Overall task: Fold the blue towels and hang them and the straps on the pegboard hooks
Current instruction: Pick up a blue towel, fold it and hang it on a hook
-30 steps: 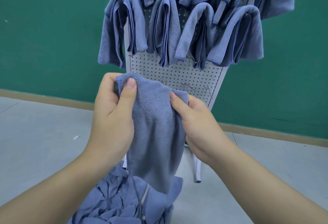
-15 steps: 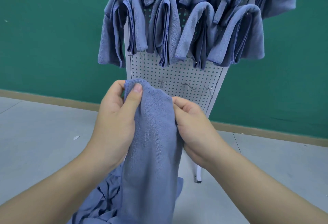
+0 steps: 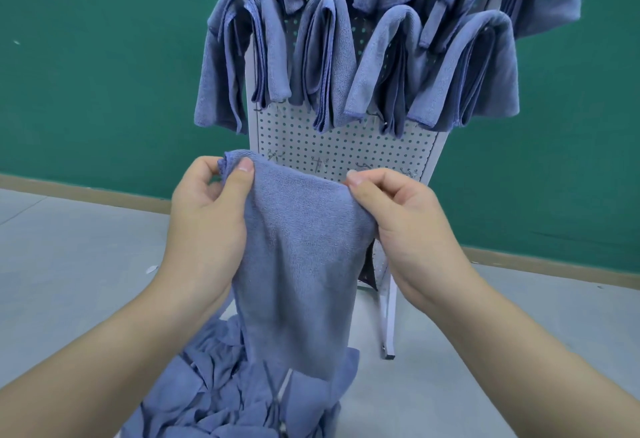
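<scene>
I hold a blue towel [image 3: 298, 264] upright in front of me; it hangs in a long folded strip. My left hand [image 3: 207, 226] pinches its top left corner between thumb and fingers. My right hand [image 3: 405, 226] grips its top right edge. Behind it stands a white pegboard [image 3: 343, 146] with a row of bare wire hooks [image 3: 320, 163] just above the towel's top edge. Several folded blue towels [image 3: 325, 56] hang on the higher hooks in two rows.
A heap of loose blue towels [image 3: 221, 399] with a pale strap [image 3: 282, 389] lies below my hands. The pegboard's white leg [image 3: 388, 323] stands on the grey floor. A green wall [image 3: 86, 73] runs behind.
My hands have moved apart and spread the towel's top edge wider. The towel's top edge now sits just below the bare hooks.
</scene>
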`<state>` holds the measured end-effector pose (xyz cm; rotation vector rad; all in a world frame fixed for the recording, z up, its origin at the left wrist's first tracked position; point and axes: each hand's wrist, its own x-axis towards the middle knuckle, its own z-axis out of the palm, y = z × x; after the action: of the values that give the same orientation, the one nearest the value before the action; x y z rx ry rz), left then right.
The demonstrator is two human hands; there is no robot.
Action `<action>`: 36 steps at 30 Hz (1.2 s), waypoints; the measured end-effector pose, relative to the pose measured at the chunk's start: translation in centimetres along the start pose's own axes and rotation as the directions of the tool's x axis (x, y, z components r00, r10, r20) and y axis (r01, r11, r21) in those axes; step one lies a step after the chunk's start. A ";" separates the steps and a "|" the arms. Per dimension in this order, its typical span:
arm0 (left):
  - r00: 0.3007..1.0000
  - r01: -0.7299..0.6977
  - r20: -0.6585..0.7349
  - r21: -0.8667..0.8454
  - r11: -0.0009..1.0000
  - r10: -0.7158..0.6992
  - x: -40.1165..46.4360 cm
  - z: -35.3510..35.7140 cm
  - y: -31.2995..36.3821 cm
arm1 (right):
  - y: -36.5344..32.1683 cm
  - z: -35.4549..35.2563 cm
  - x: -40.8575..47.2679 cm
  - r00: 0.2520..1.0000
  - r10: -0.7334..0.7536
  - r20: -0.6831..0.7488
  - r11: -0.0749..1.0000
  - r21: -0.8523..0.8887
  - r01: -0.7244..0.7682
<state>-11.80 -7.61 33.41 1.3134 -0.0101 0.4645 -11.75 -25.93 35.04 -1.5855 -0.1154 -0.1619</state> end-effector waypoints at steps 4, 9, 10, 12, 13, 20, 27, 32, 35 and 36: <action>0.986 -0.087 0.150 0.093 0.992 0.073 -0.4 0.2 -0.3 | -0.4 -0.3 -0.3 0.984 -0.092 0.154 0.965 -0.231 0.127; 0.938 -0.180 0.314 0.087 0.980 0.145 -1.5 1.1 -0.2 | -0.2 0.6 -1.6 0.892 0.064 0.448 0.943 -0.321 0.094; 0.936 -0.187 0.318 0.093 0.978 0.149 -1.5 1.1 -0.1 | -0.2 0.7 -1.7 0.901 0.032 0.432 0.937 -0.326 0.123; 0.940 -0.168 0.317 0.110 0.980 0.125 -1.0 0.9 0.2 | -0.2 0.6 -1.5 0.914 -0.026 0.405 0.917 -0.354 0.183; 0.942 -0.133 0.322 0.112 0.985 0.091 -0.8 0.7 0.3 | -0.1 0.5 -1.4 0.915 -0.045 0.400 0.910 -0.361 0.202; 0.789 0.243 0.515 0.240 0.940 -0.335 -0.3 -0.1 -0.6 | -0.1 0.3 -1.2 0.940 -0.120 0.320 0.940 -0.269 0.212; 0.767 0.209 0.574 0.200 0.957 -0.287 -0.4 -0.1 -1.1 | -0.7 -0.7 -0.2 0.972 -0.101 0.211 0.988 -0.090 0.123; 0.802 0.058 0.564 0.256 0.965 -0.198 -0.2 -0.3 -1.9 | -0.7 -1.4 -0.1 0.980 -0.106 0.169 0.985 -0.115 0.126; 0.808 -0.030 0.561 0.345 0.938 -0.180 -0.2 -0.6 -2.1 | -0.8 -2.0 0.2 0.989 -0.094 0.114 0.990 -0.096 0.105; 0.806 -0.043 0.563 0.365 0.930 -0.184 -0.2 -0.7 -2.2 | -0.9 -2.2 0.3 0.991 -0.090 0.100 0.992 -0.084 0.099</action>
<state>-11.45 -7.43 31.16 1.7792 -0.4147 -0.0365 -11.67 -28.12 36.03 -1.6778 -0.2620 -0.1661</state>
